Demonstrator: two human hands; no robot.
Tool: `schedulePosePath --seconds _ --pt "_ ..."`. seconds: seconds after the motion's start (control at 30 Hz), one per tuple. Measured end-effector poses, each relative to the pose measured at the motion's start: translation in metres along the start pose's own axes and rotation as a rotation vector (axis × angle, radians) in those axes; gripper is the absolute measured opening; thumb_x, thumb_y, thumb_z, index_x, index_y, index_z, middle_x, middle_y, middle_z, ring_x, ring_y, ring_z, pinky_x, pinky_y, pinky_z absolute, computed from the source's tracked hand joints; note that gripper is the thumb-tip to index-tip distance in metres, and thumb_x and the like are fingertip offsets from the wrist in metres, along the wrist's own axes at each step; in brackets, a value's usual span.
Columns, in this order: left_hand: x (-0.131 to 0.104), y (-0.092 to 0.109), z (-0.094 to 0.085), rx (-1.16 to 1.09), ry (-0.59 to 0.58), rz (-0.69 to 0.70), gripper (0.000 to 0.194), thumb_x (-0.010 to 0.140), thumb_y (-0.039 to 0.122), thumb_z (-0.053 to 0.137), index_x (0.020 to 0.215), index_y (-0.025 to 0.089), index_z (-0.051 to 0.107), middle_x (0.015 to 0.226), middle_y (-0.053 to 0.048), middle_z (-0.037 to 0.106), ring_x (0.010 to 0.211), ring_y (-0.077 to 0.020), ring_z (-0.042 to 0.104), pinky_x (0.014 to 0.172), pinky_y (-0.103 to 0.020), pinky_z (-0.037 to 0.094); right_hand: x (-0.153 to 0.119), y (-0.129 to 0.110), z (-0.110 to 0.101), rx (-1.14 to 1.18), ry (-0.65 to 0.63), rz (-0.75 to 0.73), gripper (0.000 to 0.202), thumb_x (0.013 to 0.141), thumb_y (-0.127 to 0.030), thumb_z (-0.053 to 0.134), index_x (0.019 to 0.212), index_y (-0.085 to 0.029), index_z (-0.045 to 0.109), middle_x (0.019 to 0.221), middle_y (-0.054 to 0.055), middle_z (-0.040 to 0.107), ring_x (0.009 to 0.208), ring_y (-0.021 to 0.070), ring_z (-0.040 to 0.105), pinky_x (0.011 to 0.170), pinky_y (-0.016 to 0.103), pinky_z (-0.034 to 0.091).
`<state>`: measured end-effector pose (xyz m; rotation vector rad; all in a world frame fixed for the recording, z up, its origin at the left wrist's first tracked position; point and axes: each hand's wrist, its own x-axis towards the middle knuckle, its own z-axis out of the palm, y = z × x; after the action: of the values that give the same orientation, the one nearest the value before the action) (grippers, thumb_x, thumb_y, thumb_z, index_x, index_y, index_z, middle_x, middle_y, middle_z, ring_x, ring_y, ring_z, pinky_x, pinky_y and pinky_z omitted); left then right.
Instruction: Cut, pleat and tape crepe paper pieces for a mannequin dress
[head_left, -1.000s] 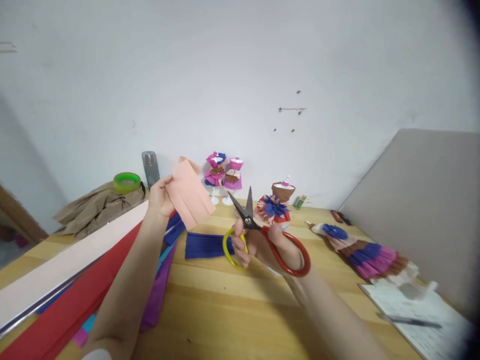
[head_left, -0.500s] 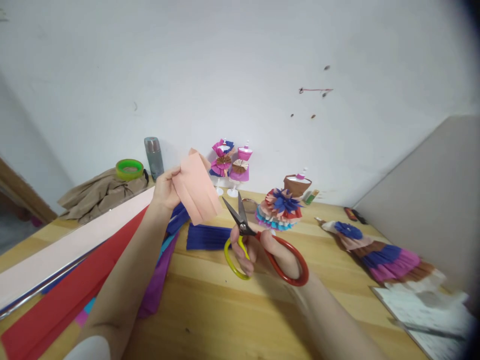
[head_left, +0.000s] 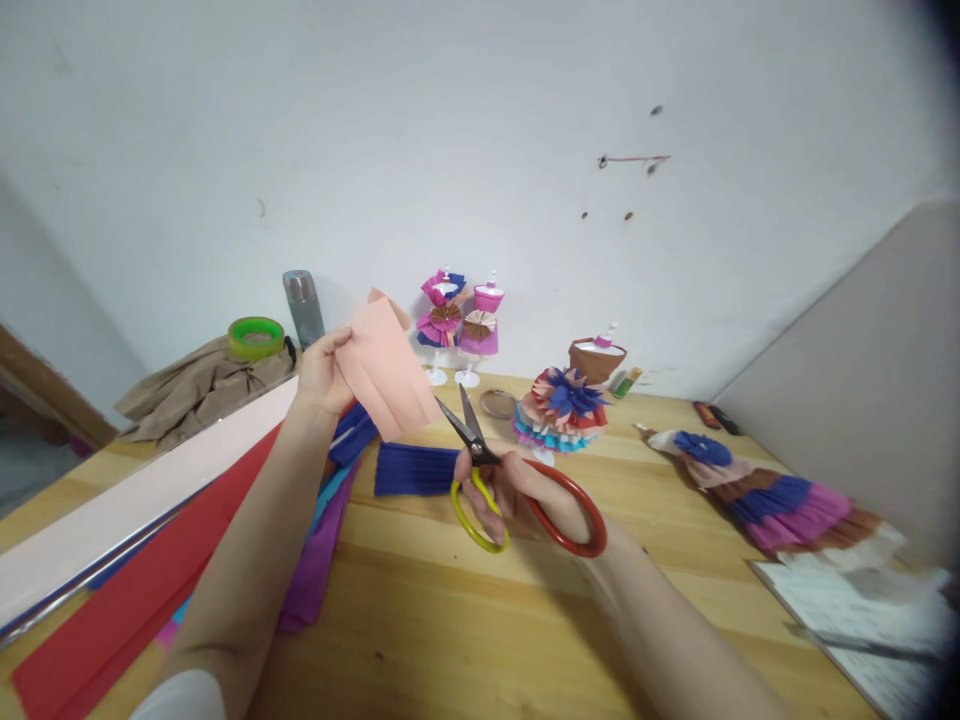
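My left hand [head_left: 324,372] pinches the upper left edge of a folded peach paper piece [head_left: 388,370], raised above the table. In my right hand [head_left: 517,495] are scissors [head_left: 475,448] with one yellow and one red handle loop, my fingers through the loops. The blades stand apart and point up and left, their tips close to the paper's lower right corner; whether they touch it I cannot tell. Below the paper, a pleated dark blue strip [head_left: 416,470] lies on the wooden table [head_left: 450,630].
Long paper strips, red [head_left: 150,580] and pale pink [head_left: 142,500], lie at the left. Behind are green tape [head_left: 256,338] on brown cloth, a flask [head_left: 304,308] and several small dress forms [head_left: 480,325]. A ruffled dress [head_left: 787,505] lies at the right.
My right hand has moved the scissors slightly left, bringing the blade tips closer to the peach paper. The view has shifted a little.
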<state>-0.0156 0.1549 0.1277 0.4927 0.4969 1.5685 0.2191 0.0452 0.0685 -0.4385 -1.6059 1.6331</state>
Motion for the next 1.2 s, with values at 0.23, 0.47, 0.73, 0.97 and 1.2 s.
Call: schedulePosePath --seconds 0.23,0.47,0.73,0.97,1.2 --pt "0.006 0.002 -0.005 -0.002 0.043 0.013 0.016 0.077 0.007 0.05 0.081 0.01 0.065 0.066 -0.006 0.071 0.06 -0.0151 0.066 0.067 -0.024 0.055 0.0 0.002 -0.001 -0.029 -0.009 0.042 0.057 0.09 -0.064 0.043 0.109 -0.013 0.059 0.055 -0.002 0.051 0.044 0.0142 0.047 0.049 0.028 0.03" --pt "0.014 0.0 -0.011 -0.017 0.093 -0.008 0.027 0.073 0.005 0.051 0.095 0.007 0.065 0.07 -0.006 0.071 0.064 -0.0165 0.067 0.072 -0.026 0.055 0.0 0.004 -0.002 -0.031 -0.009 0.059 0.052 0.089 -0.064 0.044 0.104 -0.018 0.061 0.061 0.001 0.053 0.046 0.0154 0.049 0.048 0.029 0.024" --pt "0.016 -0.001 -0.013 -0.007 0.087 -0.022 0.027 0.072 0.006 0.052 0.095 0.007 0.064 0.07 -0.006 0.071 0.064 -0.0171 0.066 0.07 -0.028 0.056 0.0 0.001 0.001 -0.041 0.011 0.055 0.052 0.09 -0.063 0.041 0.104 -0.016 0.059 0.056 0.001 0.052 0.046 0.0171 0.047 0.049 0.03 0.026" --pt "0.013 -0.003 -0.01 -0.005 0.101 -0.024 0.017 0.072 0.005 0.052 0.084 0.009 0.064 0.068 -0.006 0.07 0.062 -0.0165 0.066 0.071 -0.026 0.056 0.001 0.005 -0.001 -0.007 -0.018 -0.01 0.053 0.092 -0.061 0.04 0.104 -0.013 0.058 0.057 0.0 0.052 0.044 0.0135 0.048 0.046 0.028 0.029" --pt "0.012 -0.005 -0.009 -0.004 0.088 -0.026 0.018 0.072 0.005 0.05 0.084 0.009 0.063 0.067 -0.006 0.07 0.061 -0.016 0.066 0.07 -0.027 0.056 0.001 0.005 -0.002 0.015 -0.017 -0.009 0.051 0.093 -0.059 0.042 0.106 -0.013 0.058 0.059 -0.001 0.053 0.045 0.0117 0.049 0.047 0.026 0.03"
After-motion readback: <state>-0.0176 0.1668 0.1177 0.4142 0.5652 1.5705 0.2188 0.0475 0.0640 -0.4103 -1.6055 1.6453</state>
